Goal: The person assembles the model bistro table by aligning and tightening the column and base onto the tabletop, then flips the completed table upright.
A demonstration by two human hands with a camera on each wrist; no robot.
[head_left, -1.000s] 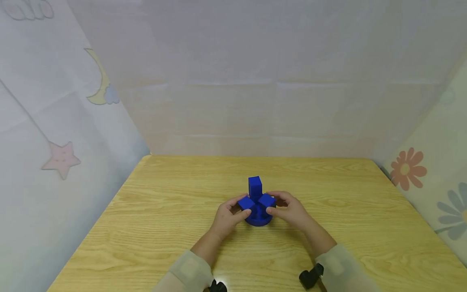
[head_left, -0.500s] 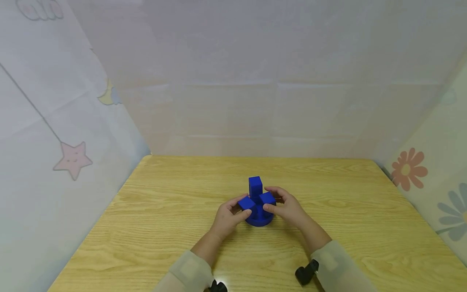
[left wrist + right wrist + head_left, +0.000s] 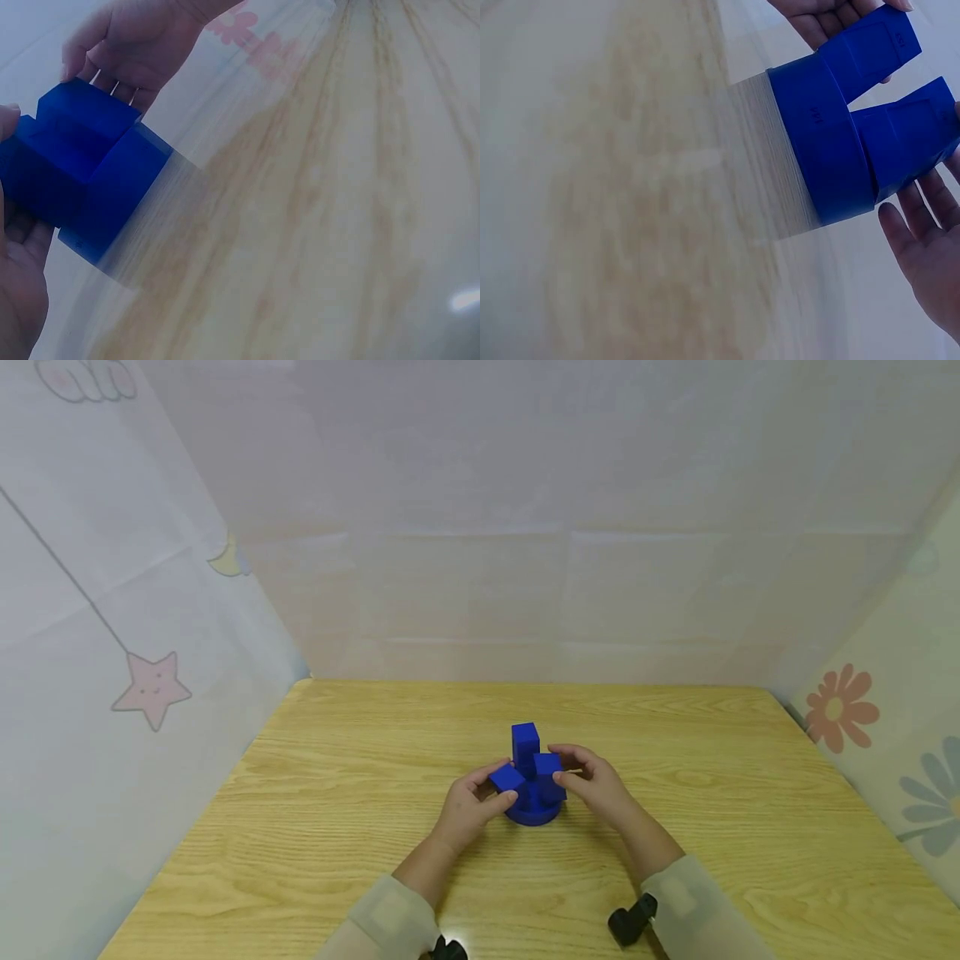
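L hand & R hand holding blue block puzzle, wood table

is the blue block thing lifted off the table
No, in the head view the round base of the blue block piece sits on the wooden table.

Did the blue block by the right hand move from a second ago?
Yes. The right-side block that the right hand grips has tipped up and shifted slightly left, closer to the tall block, which stayed put.
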